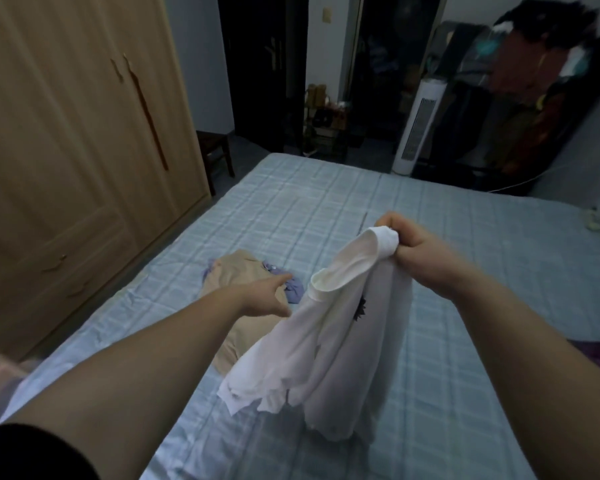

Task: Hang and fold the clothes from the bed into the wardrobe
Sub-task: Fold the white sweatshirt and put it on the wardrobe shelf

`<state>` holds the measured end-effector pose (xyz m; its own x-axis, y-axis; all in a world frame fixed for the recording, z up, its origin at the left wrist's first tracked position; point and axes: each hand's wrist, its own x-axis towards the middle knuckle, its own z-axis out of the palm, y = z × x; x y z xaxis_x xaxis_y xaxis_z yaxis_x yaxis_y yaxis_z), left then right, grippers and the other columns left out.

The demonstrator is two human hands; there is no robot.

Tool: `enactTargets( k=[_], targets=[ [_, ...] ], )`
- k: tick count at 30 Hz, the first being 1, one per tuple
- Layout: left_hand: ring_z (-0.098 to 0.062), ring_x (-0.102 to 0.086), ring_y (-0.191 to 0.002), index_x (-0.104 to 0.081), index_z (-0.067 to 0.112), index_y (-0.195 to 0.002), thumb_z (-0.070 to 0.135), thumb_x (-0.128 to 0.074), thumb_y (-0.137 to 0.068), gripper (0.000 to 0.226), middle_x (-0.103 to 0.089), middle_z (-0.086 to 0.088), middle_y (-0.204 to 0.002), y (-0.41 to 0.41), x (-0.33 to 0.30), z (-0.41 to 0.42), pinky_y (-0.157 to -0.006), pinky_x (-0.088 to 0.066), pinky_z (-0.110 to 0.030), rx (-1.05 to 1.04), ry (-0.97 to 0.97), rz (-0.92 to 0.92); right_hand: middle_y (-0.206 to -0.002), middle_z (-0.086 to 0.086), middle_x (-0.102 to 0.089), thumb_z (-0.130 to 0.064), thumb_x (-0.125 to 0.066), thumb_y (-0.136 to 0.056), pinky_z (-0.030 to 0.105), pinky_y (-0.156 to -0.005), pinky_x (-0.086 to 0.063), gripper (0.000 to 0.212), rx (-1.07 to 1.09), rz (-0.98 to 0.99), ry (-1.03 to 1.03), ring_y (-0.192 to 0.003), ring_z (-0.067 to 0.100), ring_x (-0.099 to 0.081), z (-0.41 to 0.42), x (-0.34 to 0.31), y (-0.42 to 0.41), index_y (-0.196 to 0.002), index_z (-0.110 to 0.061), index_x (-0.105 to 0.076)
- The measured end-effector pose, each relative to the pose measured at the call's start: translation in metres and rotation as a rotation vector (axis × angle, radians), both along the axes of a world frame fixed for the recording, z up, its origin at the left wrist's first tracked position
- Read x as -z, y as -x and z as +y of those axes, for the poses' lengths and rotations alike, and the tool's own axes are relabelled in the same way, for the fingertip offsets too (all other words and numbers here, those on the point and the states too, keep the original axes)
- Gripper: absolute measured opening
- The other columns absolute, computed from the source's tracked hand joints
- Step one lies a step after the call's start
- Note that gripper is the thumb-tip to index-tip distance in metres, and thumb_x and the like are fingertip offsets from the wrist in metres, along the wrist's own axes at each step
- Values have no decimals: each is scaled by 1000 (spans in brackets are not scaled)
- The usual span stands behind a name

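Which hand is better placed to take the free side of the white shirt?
Probably the left hand: it is open and beside the white shirt, while the right hand already holds its top.

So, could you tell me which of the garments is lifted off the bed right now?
The white shirt: the right hand grips its top and it hangs, while the beige garment and purple one lie on the bed.

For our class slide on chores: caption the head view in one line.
Right hand grips a white shirt above the bed; open left hand reaches alongside.
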<state>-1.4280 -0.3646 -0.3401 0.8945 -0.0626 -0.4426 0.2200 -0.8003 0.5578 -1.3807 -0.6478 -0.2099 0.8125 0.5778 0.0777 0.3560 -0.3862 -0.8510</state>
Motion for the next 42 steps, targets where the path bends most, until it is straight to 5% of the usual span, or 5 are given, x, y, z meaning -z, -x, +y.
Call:
enactTargets(
  k=[5, 17, 24, 31, 42],
  targets=[
    [-23, -57, -123, -64, 21, -124, 29, -76, -63, 62, -65, -4, -127, -10, 16, -20, -108, -43, -44, 102, 352, 221, -83, -9, -61, -12, -50, -77, 34, -71, -44, 16, -8, 11, -29, -79, 9, -55, -24, -7, -1, -85, -25, -56],
    [-32, -67, -101, -64, 8, -112, 15, -78, -67, 47, -69, -18, -110, 29, -89, 47, -84, -54, -43, -208, 518, -131, -127, -6, -54, -4, -49, -94, 35, -96, -37, 46, 247, -156, 149, -115, 15, -49, -60, -30, 27, -127, -35, -52],
    [-9, -56, -61, -55, 11, -71, 12, -77, -69, 23, -58, 4, -63, 90, -177, 66, -54, -42, -20, -143, 383, -332, -121, 8, -61, -6, -62, -88, 35, -88, -40, 38, 441, -316, 451, -110, 27, -55, -64, -63, 75, -125, -17, -61],
    [-8, -39, -58, -43, 18, -64, 18, -68, -83, 32, -43, 3, -63, 162, -232, 65, -53, -29, -26, -29, 46, -710, -86, -2, -65, -18, -66, -86, 27, -56, -35, 9, 564, -490, 437, -77, 17, -56, -78, -107, 148, -81, -25, -63],
    [-13, -57, -70, -71, 13, -87, 44, -61, -93, 33, -64, -3, -81, 226, -270, 46, -59, -43, -28, -159, -44, -722, -94, 15, -67, -41, -50, -99, 45, -79, -53, 39, 764, -327, 214, -88, 33, -63, -103, -136, 255, -96, -7, -70]
  ],
)
